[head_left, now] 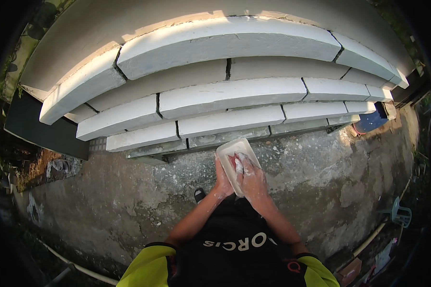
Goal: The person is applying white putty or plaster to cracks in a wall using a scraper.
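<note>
A shallow off-white rectangular tray (238, 146) is held in front of my body, tilted a little, with white paste or powder inside. My left hand (221, 181) grips its left long side. Over the right part of the tray lies my right hand (250, 178), fingers bent down into it and coated with white. Those fingers close around a small red piece (232, 160) smeared with white. Its kind is hard to make out, as the hand covers most of it.
White-coated block tiers (230, 93) with dark joints rise ahead like steps. White spatters mark the concrete floor (292, 191). A dark green panel (48, 126) stands left, a blue container (371, 120) at the far right, a pale green chair (400, 213) at right. My shoe (199, 194) shows below.
</note>
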The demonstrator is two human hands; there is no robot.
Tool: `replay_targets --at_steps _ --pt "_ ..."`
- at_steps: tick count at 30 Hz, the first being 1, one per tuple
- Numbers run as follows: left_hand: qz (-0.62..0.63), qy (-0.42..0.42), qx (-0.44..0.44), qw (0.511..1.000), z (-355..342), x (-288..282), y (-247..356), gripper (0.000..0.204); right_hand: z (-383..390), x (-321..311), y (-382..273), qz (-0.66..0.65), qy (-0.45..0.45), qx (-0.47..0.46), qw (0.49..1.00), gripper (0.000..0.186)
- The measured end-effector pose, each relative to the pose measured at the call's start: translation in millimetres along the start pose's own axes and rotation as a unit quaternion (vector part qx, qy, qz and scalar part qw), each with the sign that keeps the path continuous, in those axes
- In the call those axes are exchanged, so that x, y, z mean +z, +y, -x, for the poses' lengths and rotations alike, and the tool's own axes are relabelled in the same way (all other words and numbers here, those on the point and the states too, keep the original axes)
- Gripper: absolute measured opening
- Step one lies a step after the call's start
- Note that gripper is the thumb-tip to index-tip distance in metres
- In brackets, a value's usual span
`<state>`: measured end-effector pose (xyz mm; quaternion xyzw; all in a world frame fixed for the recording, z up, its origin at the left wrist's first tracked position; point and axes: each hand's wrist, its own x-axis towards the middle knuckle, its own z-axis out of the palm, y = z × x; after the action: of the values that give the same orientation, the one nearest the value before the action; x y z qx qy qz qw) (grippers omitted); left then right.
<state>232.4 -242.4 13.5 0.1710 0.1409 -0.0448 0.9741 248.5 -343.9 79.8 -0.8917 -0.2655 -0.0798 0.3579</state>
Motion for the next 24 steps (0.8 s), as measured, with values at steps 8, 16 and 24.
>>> replay_targets --at_steps 8,16,24 --pt "0.018 0.025 0.025 0.999 -5 20 -19 0.08 -15 -26 30 0.008 0.018 0.014 1.0 0.037" --pt "-0.001 0.049 0.069 0.996 -11 30 -37 0.078 -16 -45 37 -0.058 0.045 -0.02 0.997 0.038" --pt "0.034 0.015 0.075 0.996 -15 40 -40 0.083 -24 -55 64 -0.027 0.033 -0.008 0.999 0.039"
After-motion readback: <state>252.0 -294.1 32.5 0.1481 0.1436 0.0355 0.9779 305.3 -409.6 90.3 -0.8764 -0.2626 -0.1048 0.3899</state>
